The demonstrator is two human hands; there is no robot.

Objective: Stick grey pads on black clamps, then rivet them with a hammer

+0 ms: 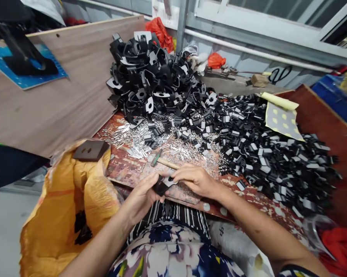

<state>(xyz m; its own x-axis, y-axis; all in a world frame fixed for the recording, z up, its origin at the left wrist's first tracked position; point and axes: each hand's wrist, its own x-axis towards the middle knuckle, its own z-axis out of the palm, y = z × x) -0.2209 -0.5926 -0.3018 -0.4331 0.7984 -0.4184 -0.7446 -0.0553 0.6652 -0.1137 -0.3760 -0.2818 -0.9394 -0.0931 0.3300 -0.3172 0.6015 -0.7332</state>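
Note:
Close to the bench's front edge, my left hand (146,190) is closed around a flat black plastic part (162,186) with a hole in it. My right hand (196,179) bends over the same part, its fingertips pinched at the part's right end, by the hole. A hammer (168,163) with a green-grey head and wooden handle lies just beyond; its handle passes behind my right hand, and I cannot tell whether the palm grips it. Loose silver metal pins (141,142) are spread past the hammer.
A tall heap of black plastic parts (153,77) stands at the back. Small black clips (257,142) cover the right side, with a yellow-grey sheet (283,115) on them. At left are a wooden board (75,77) and an orange sack (60,207) bearing a brown block (91,150).

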